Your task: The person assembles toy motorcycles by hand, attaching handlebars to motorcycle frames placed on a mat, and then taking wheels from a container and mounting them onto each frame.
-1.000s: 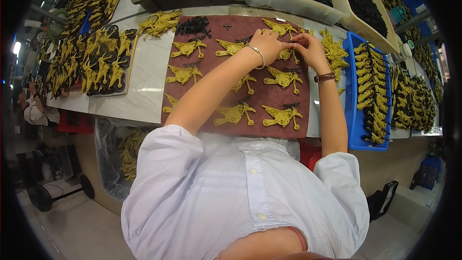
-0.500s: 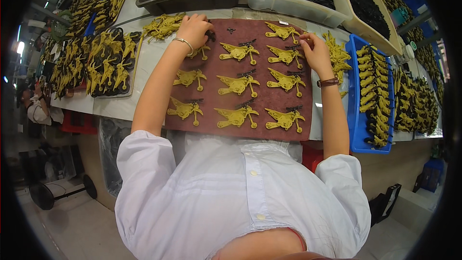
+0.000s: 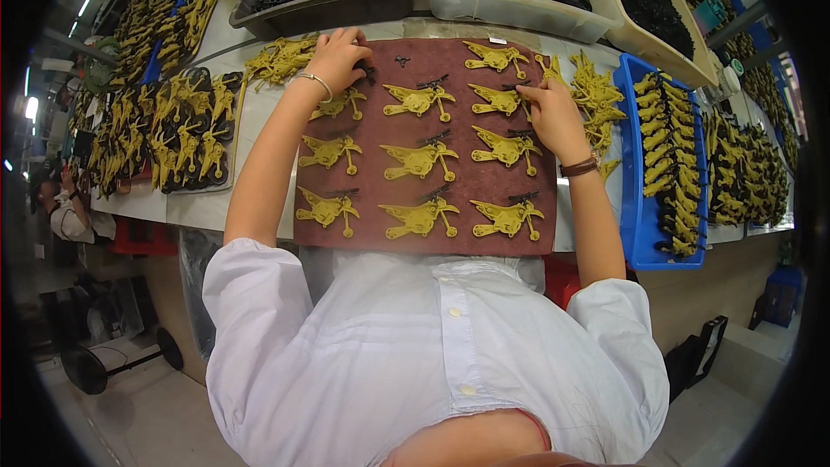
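While the left hand (image 3: 340, 57) curls at black pieces (image 3: 368, 74), the right hand (image 3: 553, 115) should steady the yellow frame (image 3: 495, 99) lightly; what either grip holds, I cannot tell.

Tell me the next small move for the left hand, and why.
Probably pinch one of the small black parts with the left hand, for the top-right yellow piece: the hand is right at those parts, and that piece shows no black part on it, while the yellow piece below does.
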{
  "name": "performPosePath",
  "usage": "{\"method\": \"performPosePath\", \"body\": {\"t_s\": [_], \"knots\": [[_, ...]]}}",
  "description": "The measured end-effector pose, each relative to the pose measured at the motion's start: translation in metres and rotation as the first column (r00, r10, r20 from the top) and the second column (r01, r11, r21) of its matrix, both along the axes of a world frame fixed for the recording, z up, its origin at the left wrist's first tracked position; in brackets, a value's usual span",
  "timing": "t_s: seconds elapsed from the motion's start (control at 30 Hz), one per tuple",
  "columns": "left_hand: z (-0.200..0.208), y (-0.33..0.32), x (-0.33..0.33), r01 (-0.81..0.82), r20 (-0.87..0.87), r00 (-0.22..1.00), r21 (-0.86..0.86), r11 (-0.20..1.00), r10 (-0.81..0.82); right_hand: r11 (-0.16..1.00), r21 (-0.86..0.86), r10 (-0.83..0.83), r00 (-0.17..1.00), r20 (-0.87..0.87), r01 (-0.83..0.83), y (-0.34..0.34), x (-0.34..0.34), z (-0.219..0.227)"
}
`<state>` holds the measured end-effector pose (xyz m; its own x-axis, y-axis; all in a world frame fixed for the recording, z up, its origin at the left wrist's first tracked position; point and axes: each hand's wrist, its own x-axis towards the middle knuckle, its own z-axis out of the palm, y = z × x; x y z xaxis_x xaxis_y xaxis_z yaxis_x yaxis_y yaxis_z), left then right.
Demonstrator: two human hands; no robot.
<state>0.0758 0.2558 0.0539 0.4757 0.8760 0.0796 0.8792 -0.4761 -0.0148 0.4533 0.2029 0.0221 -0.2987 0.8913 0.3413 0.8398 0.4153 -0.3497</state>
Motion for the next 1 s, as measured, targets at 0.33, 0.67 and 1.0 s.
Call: {"method": "performPosePath", "body": {"t_s": [0.33, 0.67, 1.0], "knots": [[0.016, 0.007, -0.008, 0.053, 0.081, 0.996, -0.109, 0.993, -0.044, 0.994, 0.097, 0.066, 0.987, -0.149, -0.052, 0.01, -0.015, 0.016], [0.067, -0.009, 0.068, 0.326, 0.243, 0.901, 0.169, 0.93, -0.36, 0.82, -0.282, 0.117, 0.629, -0.769, -0.498, 0.034, -0.09, 0.061], [0.038, 0.012, 0.136, 0.297, 0.888, 0.216, -0.455, 0.839, 0.405, 0.914, -0.123, -0.088, 0.106, -0.99, -0.387, 0.057, -0.069, 0.046]]}}
